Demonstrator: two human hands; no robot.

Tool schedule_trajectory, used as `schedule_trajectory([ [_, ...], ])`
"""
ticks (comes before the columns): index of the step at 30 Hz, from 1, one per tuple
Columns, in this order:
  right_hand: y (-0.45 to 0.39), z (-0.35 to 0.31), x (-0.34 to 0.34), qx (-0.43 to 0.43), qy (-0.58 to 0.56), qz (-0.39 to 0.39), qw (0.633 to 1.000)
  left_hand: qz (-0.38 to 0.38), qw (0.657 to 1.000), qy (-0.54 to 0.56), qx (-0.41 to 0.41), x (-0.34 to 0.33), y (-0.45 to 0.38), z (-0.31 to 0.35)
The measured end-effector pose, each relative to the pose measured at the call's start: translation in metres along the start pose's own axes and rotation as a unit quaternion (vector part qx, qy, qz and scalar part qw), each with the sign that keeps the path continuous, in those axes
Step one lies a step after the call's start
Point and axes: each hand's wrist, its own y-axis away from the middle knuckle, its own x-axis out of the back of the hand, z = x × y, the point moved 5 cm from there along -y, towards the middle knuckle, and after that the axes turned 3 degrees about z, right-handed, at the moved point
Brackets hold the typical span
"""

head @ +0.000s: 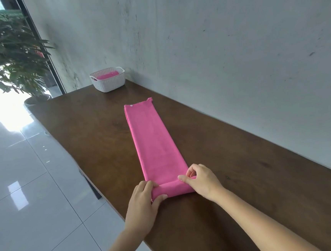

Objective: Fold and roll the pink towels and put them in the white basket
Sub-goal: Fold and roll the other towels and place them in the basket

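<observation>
pink towel point(154, 140), white woven-pattern basket point(109, 83), brown table point(223, 160)

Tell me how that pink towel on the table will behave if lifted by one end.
The towel lies limp and flat, so it would likely droop and unfold. The started roll under the left hand and right hand may loosen if released.

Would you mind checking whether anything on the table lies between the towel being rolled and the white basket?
Nothing visible does. Only bare table lies between the towel and the white basket, which already holds a pink towel.
</observation>
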Motion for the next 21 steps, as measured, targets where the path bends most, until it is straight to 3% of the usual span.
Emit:
schedule_trajectory([
  [4,0.02,-0.003,-0.002,0.03,-0.03,0.065,0.997,-0.033,0.999,0.021,0.023,0.007,-0.003,-0.012],
  [11,0.045,-0.007,-0.015,0.108,-0.02,0.035,0.993,-0.084,0.992,0.016,0.088,0.024,-0.008,-0.029],
  [18,0.052,-0.014,-0.026,0.108,-0.015,0.023,0.994,-0.078,0.974,0.039,0.21,0.028,-0.014,-0.041],
  [21,0.047,-0.022,-0.024,0.101,-0.006,0.023,0.995,-0.032,0.963,0.063,0.262,0.029,-0.015,-0.041],
])
